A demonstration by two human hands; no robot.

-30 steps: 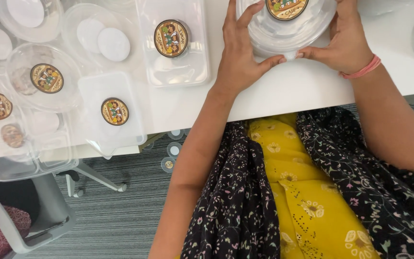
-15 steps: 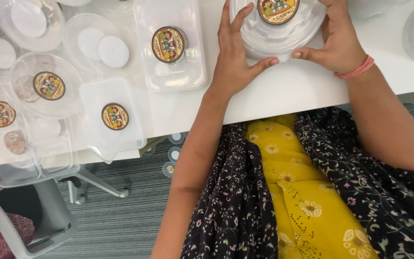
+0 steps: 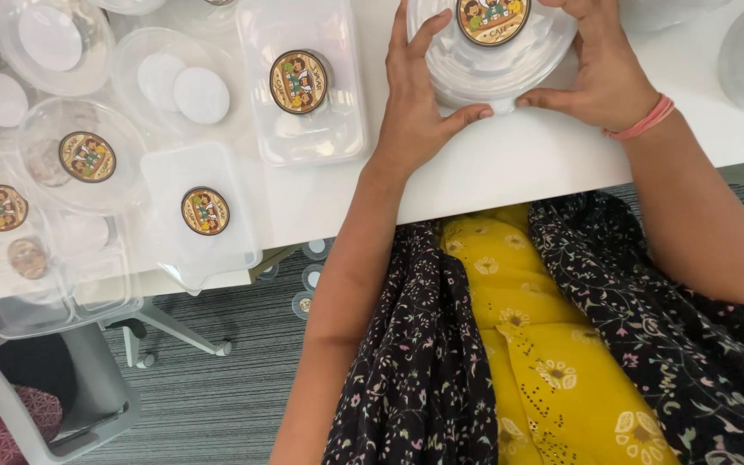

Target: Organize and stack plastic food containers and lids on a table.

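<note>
A round clear plastic container (image 3: pixel 475 73) with a round brown sticker (image 3: pixel 492 17) on its lid sits on the white table (image 3: pixel 510 164) at the top of the view. My left hand (image 3: pixel 415 103) presses its left side, fingers spread up the rim and thumb along the near edge. My right hand (image 3: pixel 600 73), a pink band on the wrist, grips its right side. The two thumbs nearly meet at the lid's small tab.
Left of my hands lie a rectangular clear container (image 3: pixel 307 82) with the same sticker, a flat lid (image 3: pixel 200 211) hanging over the table edge, and several round tubs and lids (image 3: pixel 88 155). A grey chair (image 3: pixel 71 396) stands below left. Small discs (image 3: pixel 307 275) lie on the carpet.
The view has shifted so the container and both hands sit higher in the frame. My hands keep the same hold on the round container.
</note>
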